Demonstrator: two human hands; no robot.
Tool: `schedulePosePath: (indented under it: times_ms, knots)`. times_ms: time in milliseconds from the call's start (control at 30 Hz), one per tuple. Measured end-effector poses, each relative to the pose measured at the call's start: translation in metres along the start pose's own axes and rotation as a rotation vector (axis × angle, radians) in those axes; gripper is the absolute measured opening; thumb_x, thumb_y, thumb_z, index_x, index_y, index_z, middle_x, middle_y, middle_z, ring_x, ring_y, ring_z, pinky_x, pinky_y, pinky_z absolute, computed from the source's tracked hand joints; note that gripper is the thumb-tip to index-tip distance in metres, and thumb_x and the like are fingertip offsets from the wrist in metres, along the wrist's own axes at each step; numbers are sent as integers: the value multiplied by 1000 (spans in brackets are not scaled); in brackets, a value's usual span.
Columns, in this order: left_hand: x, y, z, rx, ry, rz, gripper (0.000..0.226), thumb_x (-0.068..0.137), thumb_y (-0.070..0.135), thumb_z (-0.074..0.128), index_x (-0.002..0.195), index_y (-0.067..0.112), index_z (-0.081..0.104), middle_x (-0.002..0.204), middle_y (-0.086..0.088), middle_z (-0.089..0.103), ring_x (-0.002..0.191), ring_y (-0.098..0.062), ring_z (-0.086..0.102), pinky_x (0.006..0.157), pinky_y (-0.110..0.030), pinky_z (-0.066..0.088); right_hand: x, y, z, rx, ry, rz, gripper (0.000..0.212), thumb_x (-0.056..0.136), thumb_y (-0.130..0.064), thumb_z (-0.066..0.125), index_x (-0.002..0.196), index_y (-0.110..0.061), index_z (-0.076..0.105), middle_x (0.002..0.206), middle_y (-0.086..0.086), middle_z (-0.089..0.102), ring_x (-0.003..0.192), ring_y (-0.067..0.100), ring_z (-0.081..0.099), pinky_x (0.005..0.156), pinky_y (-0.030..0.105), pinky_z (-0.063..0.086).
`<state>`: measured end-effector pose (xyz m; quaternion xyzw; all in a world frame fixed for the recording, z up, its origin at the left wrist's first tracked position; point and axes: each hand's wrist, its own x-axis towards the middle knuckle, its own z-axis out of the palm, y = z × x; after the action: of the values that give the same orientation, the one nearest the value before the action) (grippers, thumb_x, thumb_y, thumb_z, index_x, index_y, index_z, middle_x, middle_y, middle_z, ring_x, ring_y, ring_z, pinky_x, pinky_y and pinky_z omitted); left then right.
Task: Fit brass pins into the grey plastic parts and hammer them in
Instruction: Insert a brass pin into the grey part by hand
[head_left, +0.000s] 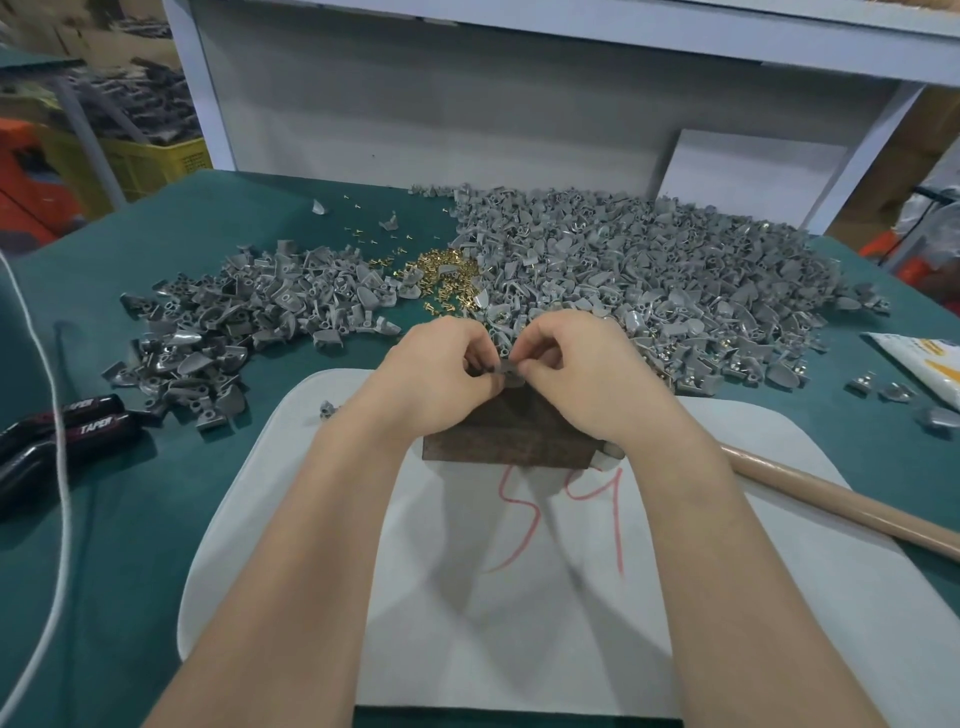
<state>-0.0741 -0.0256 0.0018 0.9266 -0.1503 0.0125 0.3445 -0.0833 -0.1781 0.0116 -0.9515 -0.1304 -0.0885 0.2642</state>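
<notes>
Part in hand: one grey plastic part (511, 370) pinched from both sides above a dark wooden block (504, 436).

The part's long axis seems to run left to right between the fingertips, though most of it is hidden. The left hand (441, 374) and right hand (582, 374) each have fingers curled tight, thumb and forefinger gripping the part's ends. The block sits on a white board (519, 649) at the near edge of the green table (156, 519). Loose brass pins (447, 275) lie toward the far edge, between a small heap of grey parts (234, 322) on the left and a large heap (649, 280) on the right. A wooden handle (831, 504) lies across the board's right corner.
</notes>
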Motion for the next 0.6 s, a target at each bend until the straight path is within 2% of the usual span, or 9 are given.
schedulePosePath:
  times_ms: [200, 333, 600]
  knots:
    - [-1, 1, 0, 2, 1, 0, 13, 84, 31, 68, 91, 20, 65, 88, 6, 63, 88, -15, 58, 77, -26, 46, 1, -2, 4, 2, -21, -19, 21, 86, -10, 57, 80, -29, 57, 81, -6, 55, 72, 7, 49, 61, 17, 32]
    - [-1, 2, -1, -1, -1, -10, 9, 84, 29, 68, 88, 23, 62, 90, 6, 64, 89, -15, 59, 78, -26, 46, 1, 0, 5, 60, -15, -12, 22, 85, -8, 58, 78, -29, 58, 76, -11, 54, 67, 0, 48, 56, 5, 35]
    - [-2, 1, -1, 7, -3, -4, 8, 85, 28, 67, 89, 22, 64, 91, 4, 65, 89, -16, 59, 80, -29, 49, 2, 3, 7, 105, -10, 4, 14, 86, -10, 61, 83, -24, 59, 72, -14, 54, 64, -1, 49, 58, 6, 37]
